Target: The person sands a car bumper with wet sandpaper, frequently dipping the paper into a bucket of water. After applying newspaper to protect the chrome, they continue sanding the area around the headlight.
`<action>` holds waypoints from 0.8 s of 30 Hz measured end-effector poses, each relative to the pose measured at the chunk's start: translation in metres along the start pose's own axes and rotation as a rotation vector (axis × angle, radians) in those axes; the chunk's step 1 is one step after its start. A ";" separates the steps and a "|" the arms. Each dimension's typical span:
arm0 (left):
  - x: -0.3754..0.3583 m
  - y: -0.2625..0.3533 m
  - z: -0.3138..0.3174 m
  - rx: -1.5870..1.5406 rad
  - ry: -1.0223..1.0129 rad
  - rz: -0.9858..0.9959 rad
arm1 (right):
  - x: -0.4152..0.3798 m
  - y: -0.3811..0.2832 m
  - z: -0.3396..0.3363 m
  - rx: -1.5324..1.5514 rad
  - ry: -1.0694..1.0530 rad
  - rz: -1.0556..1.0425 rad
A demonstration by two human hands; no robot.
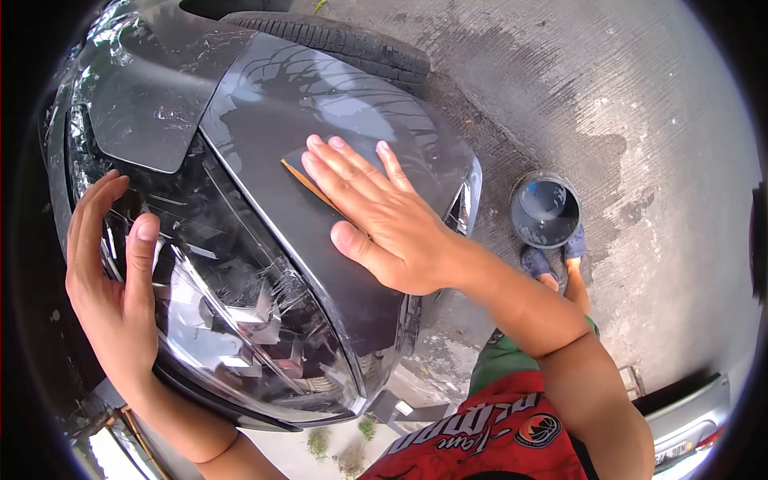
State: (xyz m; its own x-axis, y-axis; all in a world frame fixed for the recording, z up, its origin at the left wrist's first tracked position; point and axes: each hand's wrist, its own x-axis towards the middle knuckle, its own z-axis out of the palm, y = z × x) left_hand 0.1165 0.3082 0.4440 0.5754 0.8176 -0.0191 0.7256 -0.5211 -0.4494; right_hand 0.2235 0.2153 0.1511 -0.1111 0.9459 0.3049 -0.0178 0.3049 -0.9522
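Observation:
My right hand (pixel 382 214) lies flat, fingers spread, pressing a dark sheet of sandpaper (pixel 298 162) with a tan edge against the wet grey fender (pixel 320 112) of a car. My left hand (pixel 112 276) rests open on the edge of the cracked headlight (pixel 240 312), thumb on the lens, holding nothing. The fender is streaked with water and shows reflections.
A front tyre (pixel 352 44) sits at the top beside the fender. A round bucket of water (pixel 545 210) stands on the wet concrete near my feet (pixel 552 264). Part of another car (pixel 688 424) shows at lower right.

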 end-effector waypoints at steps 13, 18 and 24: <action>0.005 0.016 -0.003 0.233 -0.086 0.060 | 0.013 0.014 -0.013 0.029 -0.086 -0.002; 0.008 0.013 0.000 0.239 -0.076 0.069 | -0.036 -0.011 0.000 0.100 -0.064 0.031; 0.010 0.012 -0.003 0.172 -0.094 0.028 | 0.081 0.001 -0.017 0.035 -0.056 -0.093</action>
State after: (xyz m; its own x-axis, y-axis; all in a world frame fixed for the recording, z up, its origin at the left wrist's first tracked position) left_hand 0.1322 0.3099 0.4415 0.5507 0.8269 -0.1138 0.6300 -0.5013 -0.5931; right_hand 0.2314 0.2941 0.1751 -0.1630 0.9058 0.3912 -0.0648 0.3858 -0.9203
